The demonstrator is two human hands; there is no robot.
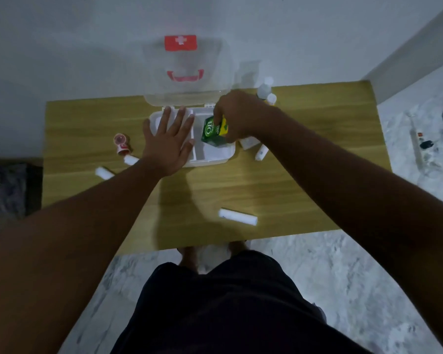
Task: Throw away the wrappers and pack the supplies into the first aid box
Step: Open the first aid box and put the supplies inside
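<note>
The white first aid box point(229, 152) sits at the back middle of the wooden table, its clear lid point(187, 70) with a red cross and red handle standing open against the wall. My left hand point(168, 141) lies flat with fingers spread over the box's left side. My right hand point(237, 118) grips a green and yellow carton point(213, 131), tilted over the box's right compartment. White bandage rolls lie on the table: one near the front point(237, 216), two at the left point(104, 172) point(131, 160), one right of the box point(261, 152).
A small red and white bottle point(122, 144) lies left of the box. Clear bottles point(266, 92) stand at the back right, beside a white packet point(248, 143). The table edge point(215, 245) is near my legs. A power strip and cables point(420, 144) lie on the marble floor at right.
</note>
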